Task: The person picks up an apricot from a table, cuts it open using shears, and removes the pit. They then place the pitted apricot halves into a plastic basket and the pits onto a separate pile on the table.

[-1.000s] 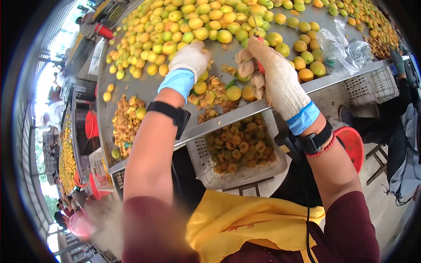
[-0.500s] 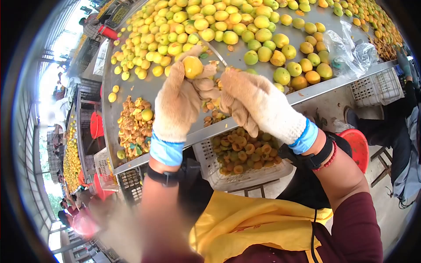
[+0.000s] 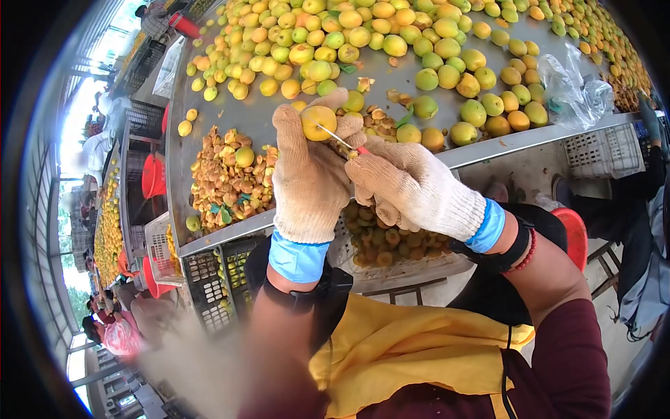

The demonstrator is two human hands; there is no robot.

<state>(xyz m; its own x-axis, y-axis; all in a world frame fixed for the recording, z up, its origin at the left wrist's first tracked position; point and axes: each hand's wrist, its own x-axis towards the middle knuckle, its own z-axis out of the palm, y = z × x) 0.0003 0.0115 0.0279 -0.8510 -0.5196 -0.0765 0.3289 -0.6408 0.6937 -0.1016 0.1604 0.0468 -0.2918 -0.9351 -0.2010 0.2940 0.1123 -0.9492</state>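
Note:
My left hand point(image 3: 310, 167), in a cream work glove, holds a yellow fruit point(image 3: 319, 123) between thumb and fingers above the table's front edge. Just right of it, my right hand point(image 3: 405, 181), gloved too, grips a small knife point(image 3: 338, 137) with a red handle. The knife's thin blade points up and left, its tip at the face of the fruit. Behind the hands, many yellow and green fruits point(image 3: 279, 56) cover the metal table point(image 3: 227, 112). A heap of orange cut pieces point(image 3: 227, 174) lies left of my left hand.
Below the table edge, a white crate point(image 3: 391, 276) holds halved fruits. A clear plastic bag point(image 3: 576, 94) lies at the right of the table. Black crates point(image 3: 204, 279) stand low at the left, a red basin point(image 3: 574, 237) at the right. Other people point(image 3: 150, 21) are at far left.
The knife has swung from above my right hand down to the fruit. My hands have come closer together, and the view has shifted slightly.

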